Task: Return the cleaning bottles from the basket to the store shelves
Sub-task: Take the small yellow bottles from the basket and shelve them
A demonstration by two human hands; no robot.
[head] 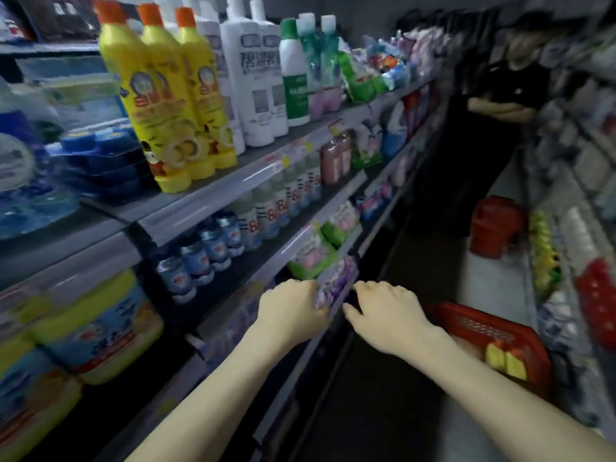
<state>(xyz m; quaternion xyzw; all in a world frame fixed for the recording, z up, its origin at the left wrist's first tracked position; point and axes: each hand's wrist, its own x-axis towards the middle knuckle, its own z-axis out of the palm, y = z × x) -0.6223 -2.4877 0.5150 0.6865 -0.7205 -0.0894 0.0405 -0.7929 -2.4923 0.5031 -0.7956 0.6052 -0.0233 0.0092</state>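
Shelving unit (206, 208) fills the left side, several tiers running away up the aisle. Top tier has three yellow bottles with orange caps (160, 95), upright, caps up, then white bottles (256, 78) beside them, also upright.

Red basket (483, 331) is low right, near the right forearm, on the aisle side and well apart from the top tier. A second red basket (493, 225) stands farther down the aisle on the floor.

Left hand (290, 311) is at the front edge of a lower tier, fingers curled round the near end of a purple pack (336, 281), gripping it. Right hand (386, 311) is just beside the pack's right side, fingers spread and loosely bent, holding nothing; fingertip contact with the pack cannot be told because of blur.

Purple pack lies along the shelf lip, long axis running from the left hand away up the aisle, far end higher in frame.

Yellow bottles in the basket (505, 360): two side by side against the near wall, reddish ends at the top in frame, long axis roughly toward the basket's far side. Too blurred to tell whether they are standing or leaning.
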